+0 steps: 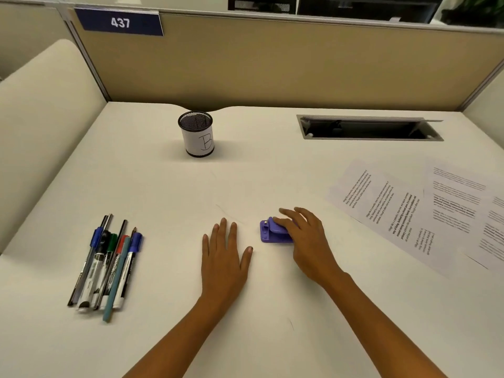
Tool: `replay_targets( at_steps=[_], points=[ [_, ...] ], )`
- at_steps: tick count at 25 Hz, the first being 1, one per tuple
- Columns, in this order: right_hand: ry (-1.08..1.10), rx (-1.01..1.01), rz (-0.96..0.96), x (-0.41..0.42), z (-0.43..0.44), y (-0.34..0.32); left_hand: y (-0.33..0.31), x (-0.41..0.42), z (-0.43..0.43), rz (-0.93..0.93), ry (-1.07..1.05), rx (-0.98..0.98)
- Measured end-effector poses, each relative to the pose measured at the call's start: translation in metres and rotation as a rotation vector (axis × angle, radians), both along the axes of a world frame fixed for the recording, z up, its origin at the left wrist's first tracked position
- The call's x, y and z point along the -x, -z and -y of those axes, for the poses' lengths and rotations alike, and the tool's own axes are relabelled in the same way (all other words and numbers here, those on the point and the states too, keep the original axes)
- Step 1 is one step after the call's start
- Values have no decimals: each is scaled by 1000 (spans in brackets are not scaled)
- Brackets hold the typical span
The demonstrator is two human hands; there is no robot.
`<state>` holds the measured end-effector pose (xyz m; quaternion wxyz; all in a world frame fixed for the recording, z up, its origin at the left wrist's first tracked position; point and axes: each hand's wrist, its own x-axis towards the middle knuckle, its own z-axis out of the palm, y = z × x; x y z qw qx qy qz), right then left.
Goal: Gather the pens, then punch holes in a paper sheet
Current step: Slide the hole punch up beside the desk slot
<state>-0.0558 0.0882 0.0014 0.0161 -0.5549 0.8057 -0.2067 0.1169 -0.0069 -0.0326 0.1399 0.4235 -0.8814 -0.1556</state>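
Pens (106, 266) lie bunched side by side near the worktop's (163, 186) front-left corner. They look gathered into a bundle, though none stands in the mesh cup (199, 135) marked B, which sits well back toward the rear edge. So punching seems to be the step in hand.

The right hand (305, 241) lies over the purple hole punch (272, 233), just right of the worktop's middle. Its fingers are spread and fairly straight across the lever, and I can't see them clamped round the body. The left hand (222, 257) rests flat beside it with its fingers apart, holding nothing and clear of the punch.

To do this well, I'd bring one sheet to the punch. The nearer printed sheet (392, 211) lies askew toward the right edge, and a second sheet (463, 208) seems to overlap its far side, so the top one needs peeling off alone. Its edge should go fully into the slot, the idle left hand should steady the paper, and the press should come straight down.

Room is good between the hands and the cup — a bare stretch for squaring the paper. The risks are at the margins: the sheets sit close to the right edge, the pens could roll off the front, and the open cable slot (368, 128) lies at the rear right.
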Motion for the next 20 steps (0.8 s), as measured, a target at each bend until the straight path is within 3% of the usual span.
replay_targets(
  at_steps=[3, 6, 14, 20],
  points=[
    [390, 235, 219, -25, 1, 5, -1, 0, -2, 20, -1, 22],
    [686, 171, 279, -48, 17, 10, -1, 0, -3, 17, -2, 26],
    [785, 178, 131, -64, 37, 22, 2, -3, -3, 48, 13, 56],
    [778, 294, 218, -40, 32, 19, -5, 15, 2, 97, 48, 61]
  ],
)
